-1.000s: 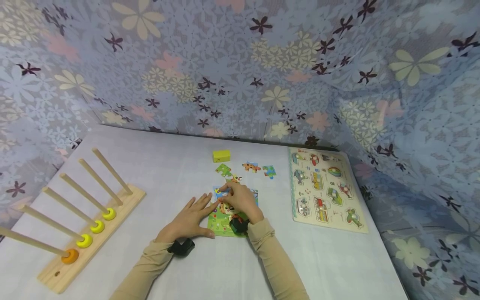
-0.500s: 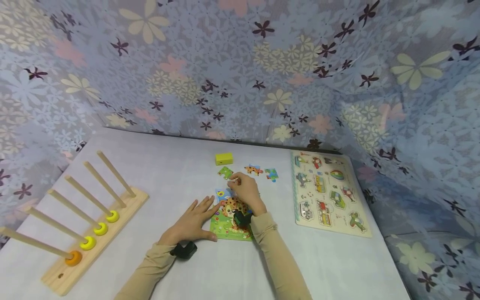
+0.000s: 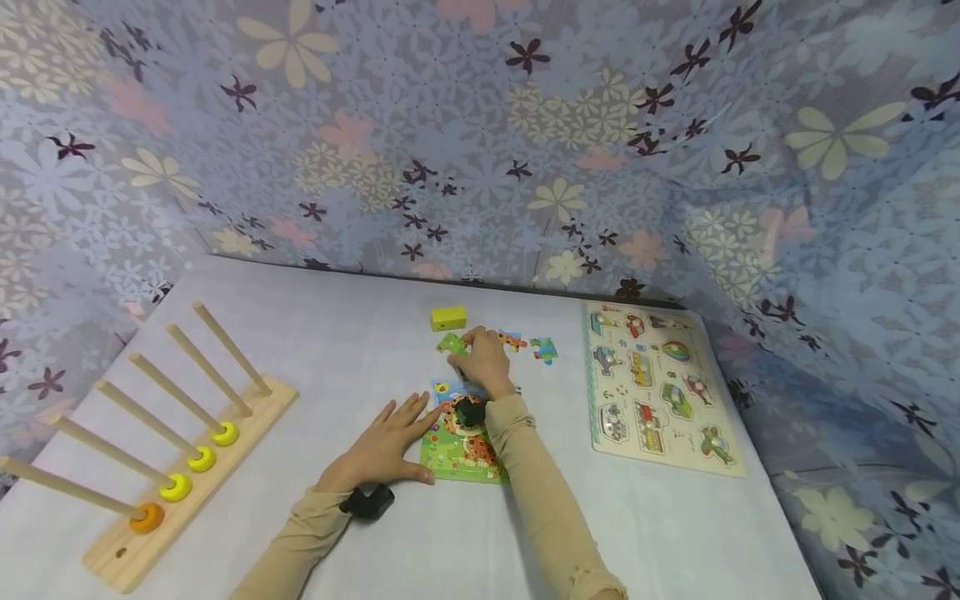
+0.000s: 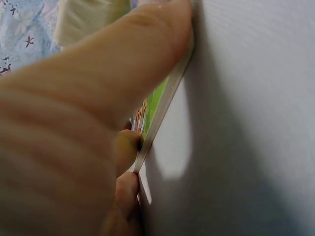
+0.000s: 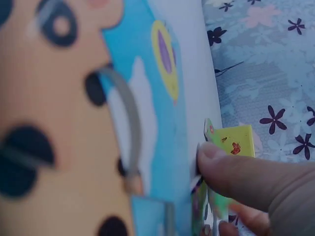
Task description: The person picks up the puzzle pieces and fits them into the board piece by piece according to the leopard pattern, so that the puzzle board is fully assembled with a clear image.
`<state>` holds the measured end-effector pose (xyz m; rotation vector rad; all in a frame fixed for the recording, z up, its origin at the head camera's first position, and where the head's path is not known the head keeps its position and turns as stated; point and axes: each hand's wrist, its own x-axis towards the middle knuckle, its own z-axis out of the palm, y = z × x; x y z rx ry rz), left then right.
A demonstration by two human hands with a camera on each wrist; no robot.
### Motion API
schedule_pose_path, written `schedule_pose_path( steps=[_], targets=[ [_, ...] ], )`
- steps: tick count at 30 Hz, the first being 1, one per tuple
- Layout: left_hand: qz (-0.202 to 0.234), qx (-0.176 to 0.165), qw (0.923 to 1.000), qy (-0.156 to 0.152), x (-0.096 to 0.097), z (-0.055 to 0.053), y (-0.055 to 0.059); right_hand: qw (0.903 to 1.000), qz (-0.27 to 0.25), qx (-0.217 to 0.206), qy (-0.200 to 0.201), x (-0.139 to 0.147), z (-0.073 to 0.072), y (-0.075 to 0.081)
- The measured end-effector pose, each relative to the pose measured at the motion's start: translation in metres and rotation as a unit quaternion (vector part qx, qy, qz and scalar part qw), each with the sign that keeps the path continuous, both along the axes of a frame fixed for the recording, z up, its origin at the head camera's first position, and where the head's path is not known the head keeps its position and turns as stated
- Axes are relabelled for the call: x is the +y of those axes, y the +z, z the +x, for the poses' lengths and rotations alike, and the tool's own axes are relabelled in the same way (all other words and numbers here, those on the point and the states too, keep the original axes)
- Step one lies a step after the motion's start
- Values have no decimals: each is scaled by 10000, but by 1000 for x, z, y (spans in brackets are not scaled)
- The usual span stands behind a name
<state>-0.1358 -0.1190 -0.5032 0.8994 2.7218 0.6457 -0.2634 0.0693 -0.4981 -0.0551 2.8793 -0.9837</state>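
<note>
My left hand (image 3: pixel 388 442) lies with fingers spread on the table at the left side of a leopard jigsaw puzzle (image 3: pixel 457 467). Its index fingertip and thumb reach the puzzle's left edge; the left wrist view shows the thumb (image 4: pixel 147 39) large along that edge. Beyond the puzzle's top, my right hand (image 3: pixel 483 362) has its fingers curled at a green puzzle piece (image 3: pixel 451 342). In the right wrist view, the thumb (image 5: pixel 231 169) presses the green piece, with fingers on the far side. Another piece beneath that hand is mostly hidden.
Behind the pieces stands a yellow block (image 3: pixel 448 318). An orange piece (image 3: pixel 513 340) and a blue-green piece (image 3: pixel 545 350) lie to the right. A wooden peg board (image 3: pixel 663 383) occupies the right side, a wooden bead stand (image 3: pixel 195 475) the left.
My right hand has left the puzzle's upper part and moved away from me to the loose green piece. My left hand has kept its place beside the puzzle.
</note>
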Motion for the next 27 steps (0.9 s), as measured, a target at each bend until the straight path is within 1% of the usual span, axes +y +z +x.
schedule_pose_path(
  steps=[4, 7, 9, 11, 14, 17, 20, 24, 27],
  targets=[
    [-17, -3, 10000, 30, -2, 0, -2, 9985, -476, 109, 236, -3, 1, -1],
    [-9, -12, 10000, 25, -4, 0, -4, 9926, -1068, 34, 581, 1, 6, 1],
    [2, -41, 10000, 30, -5, 1, -4, 9851, -1480, -28, 880, 9, 13, 4],
    [-9, -75, 10000, 37, -5, 1, -3, 9753, -1838, -137, 1217, 20, 21, 7],
    [-64, -87, 9999, 12, -5, 1, -2, 9615, -2169, -405, 1640, 38, 37, 9],
    [-91, -107, 9999, -22, -3, -3, -1, 9512, -2240, -807, 1962, 52, 51, 9],
    [-87, -157, 9998, 3, -2, -6, 0, 9412, -2262, -1131, 2239, 55, 60, 10],
    [-98, -192, 9998, 18, -2, -6, -2, 9303, -2201, -1470, 2540, 48, 66, 12],
    [-112, -202, 9997, 14, -4, -5, -2, 9264, -2042, -1625, 2713, 42, 68, 12]
  ],
)
